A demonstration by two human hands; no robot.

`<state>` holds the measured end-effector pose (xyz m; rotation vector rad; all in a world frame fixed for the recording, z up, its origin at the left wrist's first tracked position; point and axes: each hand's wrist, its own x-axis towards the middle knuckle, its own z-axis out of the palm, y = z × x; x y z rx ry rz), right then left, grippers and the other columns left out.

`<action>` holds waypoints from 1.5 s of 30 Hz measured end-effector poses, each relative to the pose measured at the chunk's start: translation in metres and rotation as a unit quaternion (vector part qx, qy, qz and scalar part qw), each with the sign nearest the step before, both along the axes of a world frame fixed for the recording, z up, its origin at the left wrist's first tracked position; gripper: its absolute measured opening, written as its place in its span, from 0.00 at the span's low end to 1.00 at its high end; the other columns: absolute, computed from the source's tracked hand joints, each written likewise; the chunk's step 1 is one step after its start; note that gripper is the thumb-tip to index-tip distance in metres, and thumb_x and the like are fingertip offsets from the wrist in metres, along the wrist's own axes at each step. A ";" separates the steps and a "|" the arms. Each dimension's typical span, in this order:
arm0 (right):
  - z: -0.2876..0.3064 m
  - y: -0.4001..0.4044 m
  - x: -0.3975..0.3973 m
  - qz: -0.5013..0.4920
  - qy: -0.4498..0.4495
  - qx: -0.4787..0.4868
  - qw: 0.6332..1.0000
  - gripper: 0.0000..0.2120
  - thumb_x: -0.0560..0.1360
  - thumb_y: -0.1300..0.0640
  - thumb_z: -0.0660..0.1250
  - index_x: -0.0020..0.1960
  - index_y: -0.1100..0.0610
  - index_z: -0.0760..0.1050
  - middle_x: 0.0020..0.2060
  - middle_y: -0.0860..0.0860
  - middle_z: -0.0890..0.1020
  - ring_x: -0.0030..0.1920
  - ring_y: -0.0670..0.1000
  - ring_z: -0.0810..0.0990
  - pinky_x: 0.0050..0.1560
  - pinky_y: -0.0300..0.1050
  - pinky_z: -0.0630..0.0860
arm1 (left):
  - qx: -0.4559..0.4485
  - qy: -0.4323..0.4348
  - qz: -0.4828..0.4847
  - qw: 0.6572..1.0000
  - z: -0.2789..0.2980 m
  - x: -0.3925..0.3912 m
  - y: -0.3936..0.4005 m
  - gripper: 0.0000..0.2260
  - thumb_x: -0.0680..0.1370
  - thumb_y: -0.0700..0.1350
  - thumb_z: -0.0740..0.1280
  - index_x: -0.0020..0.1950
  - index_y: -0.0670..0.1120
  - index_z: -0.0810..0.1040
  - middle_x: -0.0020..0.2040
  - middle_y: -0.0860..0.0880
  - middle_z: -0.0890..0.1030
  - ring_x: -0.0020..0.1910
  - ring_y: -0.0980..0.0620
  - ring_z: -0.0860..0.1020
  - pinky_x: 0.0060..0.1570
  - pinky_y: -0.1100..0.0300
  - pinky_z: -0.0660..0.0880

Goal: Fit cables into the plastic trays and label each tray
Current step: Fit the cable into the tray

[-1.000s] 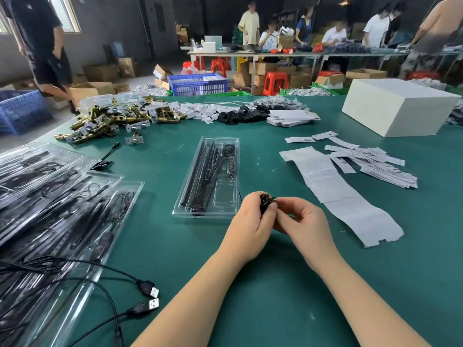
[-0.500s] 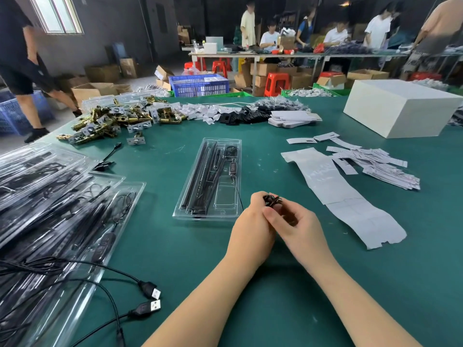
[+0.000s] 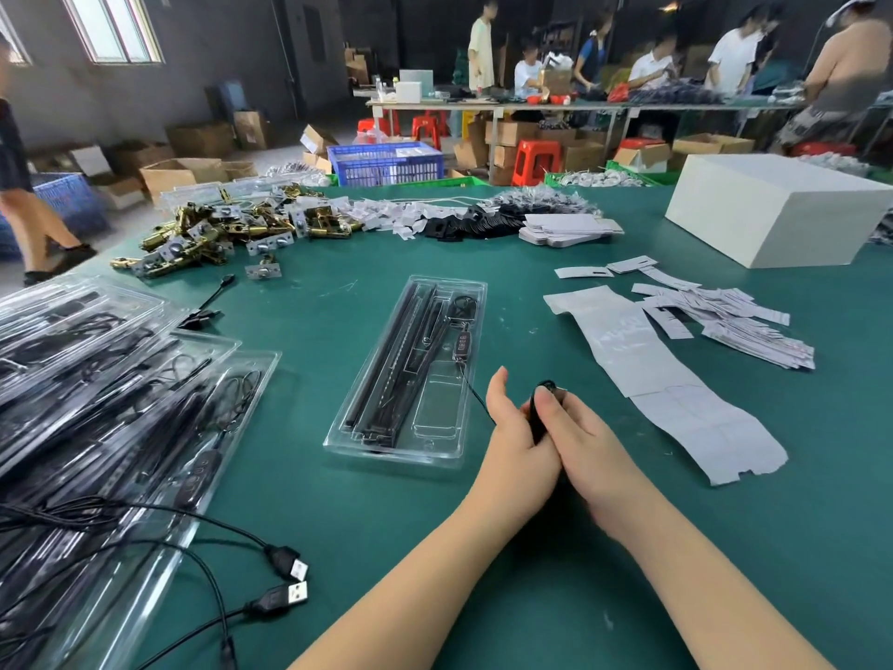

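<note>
A clear plastic tray (image 3: pixel 437 454) lies on the green table, holding black strips (image 3: pixel 386 374) and a small controller (image 3: pixel 461 341). A thin black wire runs from the tray to a coiled black cable (image 3: pixel 540 408) held between both hands just right of the tray. My left hand (image 3: pixel 517 427) cups the coil from the left with its fingers nearly straight. My right hand (image 3: pixel 587 437) grips the coil, thumb pressed on top. Most of the coil is hidden between the palms.
Stacked filled trays (image 3: pixel 96 379) and two loose USB plugs (image 3: pixel 290 580) lie at the left. White label strips (image 3: pixel 676 379) and loose labels (image 3: pixel 734 321) lie at the right. Brass hardware (image 3: pixel 217 234) and a white box (image 3: pixel 773 220) stand farther back. Other people work at a distant table.
Both hands have closed together around the coiled cable; the left hand's fingers have straightened alongside it, and the right hand's thumb now presses on top.
</note>
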<state>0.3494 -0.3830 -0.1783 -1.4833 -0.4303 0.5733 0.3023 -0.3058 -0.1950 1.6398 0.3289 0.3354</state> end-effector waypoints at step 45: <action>0.007 0.029 0.011 0.021 -0.128 -0.317 0.939 0.20 0.82 0.47 0.52 0.38 0.56 0.71 0.24 0.51 0.74 0.23 0.50 0.73 0.24 0.37 0.70 | 0.406 0.037 0.161 0.899 -0.001 -0.015 0.028 0.10 0.74 0.43 0.61 0.54 0.52 0.67 0.49 0.57 0.80 0.53 0.53 0.74 0.48 0.59 0.63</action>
